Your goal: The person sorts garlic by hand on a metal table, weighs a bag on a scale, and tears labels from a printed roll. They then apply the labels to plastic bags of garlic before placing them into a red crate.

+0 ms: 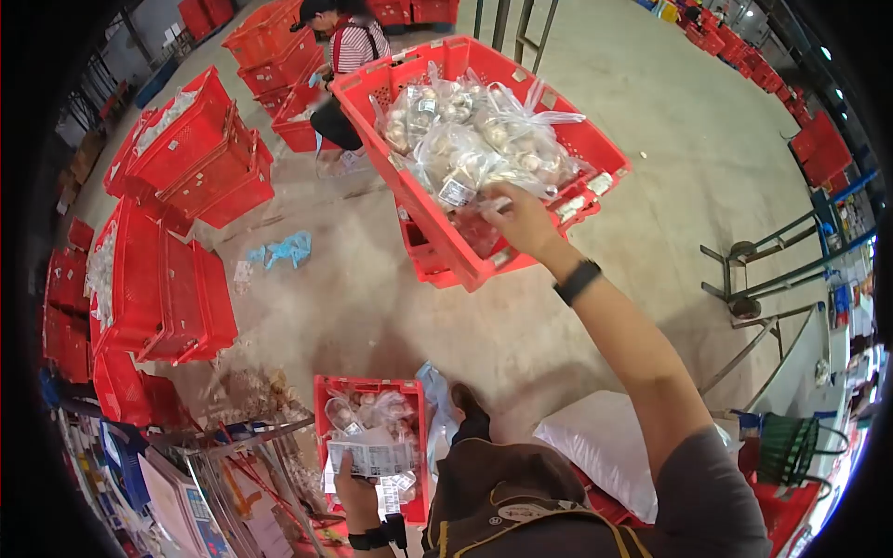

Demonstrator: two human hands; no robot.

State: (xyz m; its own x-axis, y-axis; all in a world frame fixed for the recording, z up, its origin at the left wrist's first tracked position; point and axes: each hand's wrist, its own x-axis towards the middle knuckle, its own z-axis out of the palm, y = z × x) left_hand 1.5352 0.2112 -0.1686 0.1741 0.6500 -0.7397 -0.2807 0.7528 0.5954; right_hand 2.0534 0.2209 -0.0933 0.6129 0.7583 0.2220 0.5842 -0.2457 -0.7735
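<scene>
My right hand [524, 221] reaches into the near side of a large red crate [446, 244]. Its fingers are closed on the clear plastic of a bag [453, 160] that holds round, pale brown pieces, perhaps mushrooms. A white printed label sticks to that bag, and several similar knotted bags lie around it. Low in the view, my left hand [356, 491] grips a sheet of printed labels [377, 456], its fingers partly hidden. Beneath it stands a smaller-looking red crate [421, 437] with more filled bags inside.
Stacked red crates [200, 298] stand to the left. Behind the large crate, a person in a striped top [358, 46] bends by other crates. Blue plastic [284, 249] lies on the floor. A hand truck [744, 279] is at right, a white sack [600, 446] beside me, a scale [191, 502] lower left.
</scene>
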